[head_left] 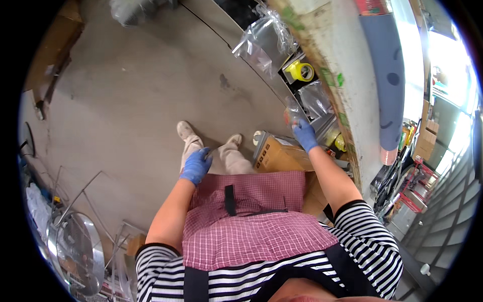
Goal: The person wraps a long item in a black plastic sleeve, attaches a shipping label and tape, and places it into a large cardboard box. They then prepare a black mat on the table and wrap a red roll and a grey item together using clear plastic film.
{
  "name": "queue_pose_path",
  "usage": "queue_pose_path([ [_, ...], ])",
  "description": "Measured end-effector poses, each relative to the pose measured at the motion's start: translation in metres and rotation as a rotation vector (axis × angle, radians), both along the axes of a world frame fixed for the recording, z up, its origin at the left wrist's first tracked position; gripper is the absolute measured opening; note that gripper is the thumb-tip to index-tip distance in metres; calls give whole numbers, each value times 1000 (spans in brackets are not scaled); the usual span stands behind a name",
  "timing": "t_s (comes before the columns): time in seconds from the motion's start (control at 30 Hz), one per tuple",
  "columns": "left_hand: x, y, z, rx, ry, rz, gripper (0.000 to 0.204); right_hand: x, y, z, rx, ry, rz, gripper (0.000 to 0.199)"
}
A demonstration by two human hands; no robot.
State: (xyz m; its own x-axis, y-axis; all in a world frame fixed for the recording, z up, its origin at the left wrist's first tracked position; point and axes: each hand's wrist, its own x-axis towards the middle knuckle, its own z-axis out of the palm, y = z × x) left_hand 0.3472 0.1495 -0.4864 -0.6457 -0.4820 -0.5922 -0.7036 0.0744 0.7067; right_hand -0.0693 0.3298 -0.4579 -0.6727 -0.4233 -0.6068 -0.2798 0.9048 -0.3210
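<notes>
My right hand (pixel 305 135), in a blue glove, reaches out to the right beside the shelf under the worktable. Its fingers are closed at the lower end of a small clear plastic item (pixel 293 111) with an orange-red patch; whether it is a bottle or a bag I cannot make out. In front of my apron, my left hand (pixel 196 166), gloved in blue too, is closed. A small greyish bit shows at its fingers, too small to name. A roll of yellow tape (pixel 301 71) lies on the shelf beyond my right hand.
The worktable (pixel 347 60) runs along my right, with a blue-grey roll (pixel 390 80) on it. Clear plastic bags (pixel 265 43) lie on the shelf. A cardboard box (pixel 279 153) stands by my legs. Round metal fan-like guards (pixel 75 249) and wire frames are at lower left.
</notes>
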Motion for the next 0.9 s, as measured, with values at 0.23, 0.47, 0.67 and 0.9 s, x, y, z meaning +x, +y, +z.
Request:
queue_pose_path([
  [0.23,-19,76,-110,122,-10,110,31,-101,-15,-140,64,203,91,37],
  [0.47,-12,142,-184,211,-22,56,32,-120,-36,-198,130,413,178,40],
  [0.67,-20,142,-192,271,-121,56,34,-128,-60,-238,-161,557,264,42],
  [0.9,-25,137,-195,285,-185,-8,36,-145,-95,-254,12,742,151,50],
])
